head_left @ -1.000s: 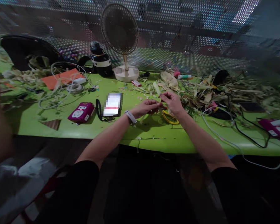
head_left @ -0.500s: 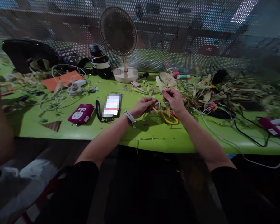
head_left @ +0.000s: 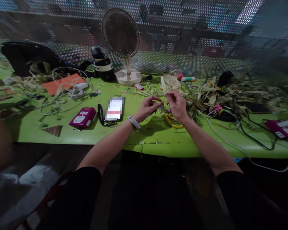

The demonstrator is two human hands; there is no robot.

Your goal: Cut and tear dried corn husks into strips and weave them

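Note:
My left hand (head_left: 149, 108), with a pale watch band (head_left: 133, 122) at the wrist, hovers above the green table. Its fingers are loosely curved and apart, and I see nothing held in them. Just to the right, my right hand (head_left: 177, 104) is closed in a pinch; whatever lies between thumb and forefinger is too small to make out. Yellow-handled scissors (head_left: 174, 122) rest on the table below my right hand, partly covered by it. Pale dried husk leaves (head_left: 170, 83) lie behind the hands.
A heap of dried leaves (head_left: 244, 91) spreads to the right. On the left are a phone (head_left: 114, 108), a magenta power socket (head_left: 83, 118), an orange sheet (head_left: 64, 83) and white cable. A fan (head_left: 128, 77) and black bottle (head_left: 105, 67) stand at the back. Another person's arm (head_left: 0, 134) shows far left.
The fingers of my left hand have spread apart. The pale strips seen between my hands earlier no longer show there. My right hand stays pinched in nearly the same place.

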